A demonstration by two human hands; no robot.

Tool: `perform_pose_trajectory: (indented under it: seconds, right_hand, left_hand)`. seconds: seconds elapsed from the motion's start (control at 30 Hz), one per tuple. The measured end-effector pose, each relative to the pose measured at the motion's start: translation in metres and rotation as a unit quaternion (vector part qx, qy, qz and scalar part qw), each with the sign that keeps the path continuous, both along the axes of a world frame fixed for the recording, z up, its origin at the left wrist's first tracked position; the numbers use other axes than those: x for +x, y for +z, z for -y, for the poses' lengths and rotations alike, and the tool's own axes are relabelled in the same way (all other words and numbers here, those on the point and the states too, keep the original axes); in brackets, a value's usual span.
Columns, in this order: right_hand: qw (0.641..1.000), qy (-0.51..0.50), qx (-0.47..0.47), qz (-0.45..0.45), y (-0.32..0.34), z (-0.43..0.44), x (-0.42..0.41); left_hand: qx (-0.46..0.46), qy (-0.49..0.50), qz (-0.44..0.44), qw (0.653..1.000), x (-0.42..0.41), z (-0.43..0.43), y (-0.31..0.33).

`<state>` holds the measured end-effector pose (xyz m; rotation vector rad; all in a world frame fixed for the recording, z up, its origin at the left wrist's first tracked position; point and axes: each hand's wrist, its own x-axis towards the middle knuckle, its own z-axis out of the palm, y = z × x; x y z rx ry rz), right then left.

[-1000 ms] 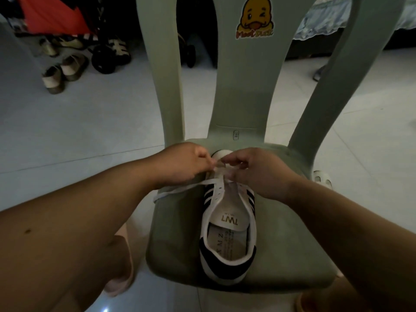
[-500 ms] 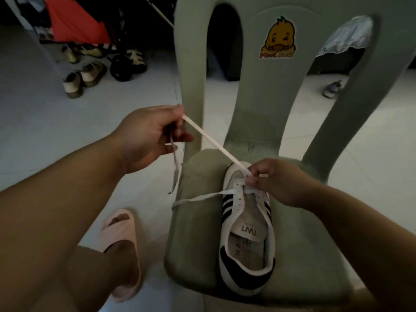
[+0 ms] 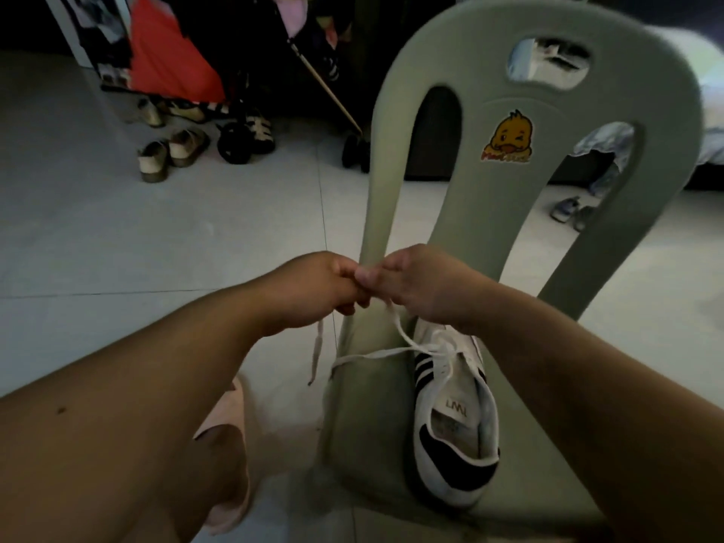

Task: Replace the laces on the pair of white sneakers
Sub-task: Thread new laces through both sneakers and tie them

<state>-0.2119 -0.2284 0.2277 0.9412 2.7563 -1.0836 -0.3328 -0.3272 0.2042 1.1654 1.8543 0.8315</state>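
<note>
Above the sneaker (image 3: pixel 456 425) | left hand (image 3: pixel 313 286) and right hand (image 3: pixel 427 284) touching | fingers (image 3: pixel 364 275) clamped on lace (image 3: pixel 315 346) running down to it

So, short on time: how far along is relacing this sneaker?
Done: the lace runs through only the front eyelets of the sneaker on the chair. In hand: left hand and right hand pinch the lace above it. Left: the upper eyelets, empty; its pair is out of view.

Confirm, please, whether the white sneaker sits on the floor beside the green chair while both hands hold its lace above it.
Not quite: the head view shows the white sneaker on the green chair, not the floor; the left hand and right hand do hold its lace above it.
</note>
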Motion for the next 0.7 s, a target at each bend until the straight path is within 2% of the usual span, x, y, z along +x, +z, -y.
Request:
perform_pose_trajectory:
  seconds: [0.2, 0.3, 0.4, 0.57, 0.7]
  right_hand:
    - [1.000, 0.019, -0.021, -0.009, -0.002, 0.007, 0.010]
    - [0.998, 0.026, -0.063, 0.001, -0.008, 0.013, 0.015]
    - [0.995, 0.024, -0.101, 0.013, -0.016, 0.021, 0.019]
    - [0.997, -0.031, -0.068, -0.001, -0.024, 0.006, 0.032]
    - [0.994, -0.104, 0.020, 0.024, -0.030, -0.022, 0.052]
  left_hand:
    - [-0.016, -0.050, 0.023, 0.998, -0.008, 0.017, -0.004]
    - [-0.011, -0.060, 0.031, 0.998, -0.005, 0.020, -0.010]
    - [-0.006, -0.077, 0.003, 0.997, -0.003, 0.022, -0.014]
    - [-0.008, -0.064, -0.018, 0.998, -0.011, 0.023, -0.011]
    - [-0.010, -0.031, -0.046, 0.998, -0.020, 0.024, -0.009]
